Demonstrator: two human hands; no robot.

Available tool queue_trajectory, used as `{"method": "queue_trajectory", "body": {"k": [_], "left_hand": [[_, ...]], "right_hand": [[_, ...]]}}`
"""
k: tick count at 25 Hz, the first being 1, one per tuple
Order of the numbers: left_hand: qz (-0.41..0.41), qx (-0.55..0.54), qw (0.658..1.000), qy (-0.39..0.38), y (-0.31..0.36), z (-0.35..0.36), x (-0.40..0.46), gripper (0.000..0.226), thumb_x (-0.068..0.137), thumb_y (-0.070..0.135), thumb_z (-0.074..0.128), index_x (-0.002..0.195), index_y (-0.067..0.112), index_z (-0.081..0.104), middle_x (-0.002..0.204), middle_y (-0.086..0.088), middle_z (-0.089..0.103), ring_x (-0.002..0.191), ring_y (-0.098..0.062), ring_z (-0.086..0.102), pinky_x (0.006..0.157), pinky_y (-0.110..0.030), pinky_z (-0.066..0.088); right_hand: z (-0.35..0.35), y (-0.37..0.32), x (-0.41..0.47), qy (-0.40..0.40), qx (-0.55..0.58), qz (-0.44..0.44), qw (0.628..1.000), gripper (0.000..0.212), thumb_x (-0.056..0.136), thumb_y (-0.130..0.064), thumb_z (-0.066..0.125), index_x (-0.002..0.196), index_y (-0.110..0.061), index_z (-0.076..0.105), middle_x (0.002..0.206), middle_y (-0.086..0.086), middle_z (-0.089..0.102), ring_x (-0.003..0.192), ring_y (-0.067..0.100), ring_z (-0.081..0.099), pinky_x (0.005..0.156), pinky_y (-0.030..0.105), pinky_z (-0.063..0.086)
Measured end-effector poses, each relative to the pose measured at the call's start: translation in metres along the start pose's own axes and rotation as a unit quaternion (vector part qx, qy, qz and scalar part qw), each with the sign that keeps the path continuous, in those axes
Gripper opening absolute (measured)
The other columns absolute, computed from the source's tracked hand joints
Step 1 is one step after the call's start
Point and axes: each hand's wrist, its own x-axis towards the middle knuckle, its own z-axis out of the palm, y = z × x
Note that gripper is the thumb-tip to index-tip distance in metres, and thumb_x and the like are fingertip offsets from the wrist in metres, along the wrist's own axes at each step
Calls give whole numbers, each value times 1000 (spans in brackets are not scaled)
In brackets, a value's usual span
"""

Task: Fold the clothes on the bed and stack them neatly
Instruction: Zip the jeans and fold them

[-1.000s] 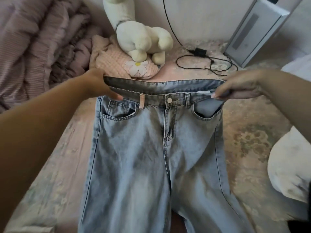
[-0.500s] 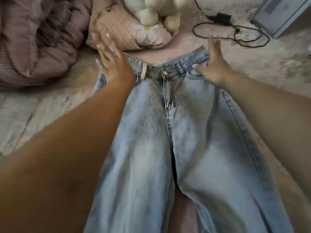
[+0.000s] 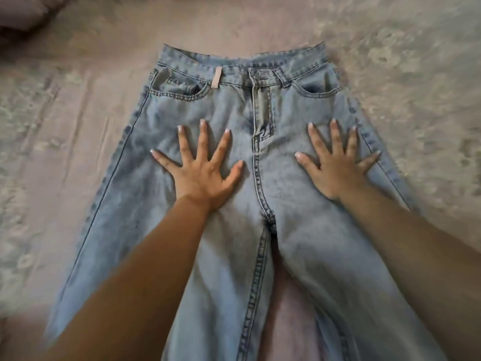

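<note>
A pair of light blue jeans (image 3: 273,105) lies flat and front side up on the bed, waistband at the far end, legs running toward me and out of the bottom of the view. My left hand (image 3: 203,170) presses flat on the left thigh with its fingers spread wide. On the right thigh, near the side seam, my right hand (image 3: 335,168) lies flat too, fingers splayed. Neither hand grips the cloth. My forearms cover parts of both legs.
The bed sheet (image 3: 78,126), pale pink with a faded floral print, shows on both sides of the jeans and beyond the waistband. A corner of a bunched mauve blanket (image 3: 23,11) sits at the far left.
My hands let go of the waistband, laid the jeans down and slid toward me from the waistband to the thighs. The view tilted down, so the plush toy, cable and box left the frame.
</note>
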Motion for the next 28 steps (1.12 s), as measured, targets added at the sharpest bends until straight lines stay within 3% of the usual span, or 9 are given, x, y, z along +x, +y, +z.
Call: {"method": "queue_trajectory", "body": {"k": [7,10,13,16,18,21,24,26,28], "left_hand": [[-14,-53,988,-142,6,-47,-4,72,95,76,17,155,49,-12,164,6,-29,150,-31,-29,106,-82,-13],[31,-214,974,-65,38,-60,-95,68,106,54,30,161,31,-2,167,-1,-21,153,-26,-20,116,-69,-12],[162,-316,935,-22,82,-42,-271,67,103,39,41,158,6,24,167,-13,13,155,-28,11,125,-52,1],[259,-254,927,-98,103,-24,-421,66,97,44,43,141,-5,48,148,-26,48,140,-38,37,127,-37,2],[312,-187,923,-126,111,-23,-489,61,100,48,36,129,1,60,133,-28,59,135,-40,38,126,-40,2],[387,-148,909,-39,117,-5,-550,58,92,51,46,129,11,65,134,-21,61,152,-36,15,124,-51,3],[454,-119,882,-46,105,5,-579,79,75,62,63,137,13,60,144,-15,56,150,-33,25,122,-57,3],[450,-85,887,-59,95,0,-591,87,65,62,75,135,13,61,141,-15,58,136,-34,46,117,-61,21],[389,-87,916,-32,91,-3,-603,75,71,53,75,130,8,63,135,-19,62,126,-38,56,101,-60,45]], "right_hand": [[-24,-25,-45,-48,60,42,996,70,98,-71,10,153,-44,-24,162,0,-36,150,29,-32,110,76,-17],[6,-10,-162,58,156,-52,985,65,108,-49,31,161,-30,1,169,6,-13,156,27,-12,121,63,-10],[60,39,-314,132,106,-54,984,58,106,-39,43,156,-11,35,165,20,22,152,39,20,119,64,14],[100,80,-441,119,-3,-38,992,67,107,-52,17,135,-10,62,145,27,52,132,42,51,102,64,41],[119,97,-501,121,-46,-72,989,67,108,-49,13,125,-15,68,134,26,61,120,39,60,104,58,40],[146,113,-564,102,-70,-107,987,59,109,-49,17,136,-13,56,150,27,45,133,40,47,123,51,9],[164,118,-603,67,-20,20,997,75,105,-59,19,143,-1,46,151,32,39,140,49,34,114,62,26],[169,119,-624,38,56,72,995,83,103,-63,20,141,6,48,143,36,47,130,54,44,101,65,40],[172,118,-635,21,161,83,983,68,105,-51,39,144,4,48,139,36,48,125,53,48,96,60,46]]}}
